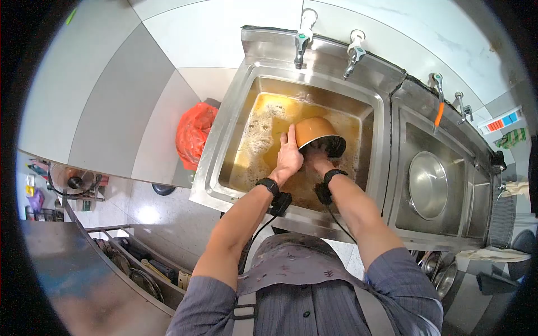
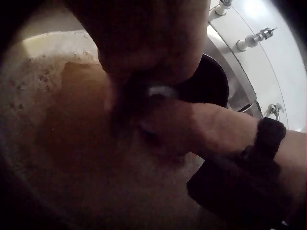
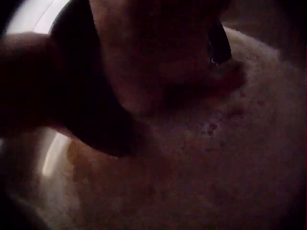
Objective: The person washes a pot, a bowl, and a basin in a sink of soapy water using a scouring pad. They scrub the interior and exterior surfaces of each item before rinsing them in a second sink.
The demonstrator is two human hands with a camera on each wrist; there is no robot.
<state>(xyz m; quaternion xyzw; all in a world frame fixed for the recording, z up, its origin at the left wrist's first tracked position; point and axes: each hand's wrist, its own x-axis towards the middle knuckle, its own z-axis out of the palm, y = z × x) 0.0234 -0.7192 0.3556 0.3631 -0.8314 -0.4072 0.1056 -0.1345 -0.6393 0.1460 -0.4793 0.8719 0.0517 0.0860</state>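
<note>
An orange-brown pot (image 1: pixel 314 129) with a dark inside is tilted in the sink (image 1: pixel 214 162), its mouth turned toward the person. My left hand (image 1: pixel 289 155) holds it at the left side, with fingers along the outer wall by the rim. At the pot's mouth, my right hand (image 1: pixel 320 161) reaches into the dark interior, and its fingers are hidden there. Cloudy yellowish water with foam (image 1: pixel 263 126) surrounds the pot. Both wrist views are very dark; the left one shows the right hand (image 2: pixel 216 127) close beside the pot's dark inside (image 2: pixel 213 81).
Two taps (image 1: pixel 301 47) (image 1: pixel 354 60) stick out over the sink's back edge. A second basin on the right holds a round metal bowl (image 1: pixel 427 185). Left of the sink sits a red plastic bag (image 1: pixel 195 134). A metal counter (image 1: pixel 84 280) stands at lower left.
</note>
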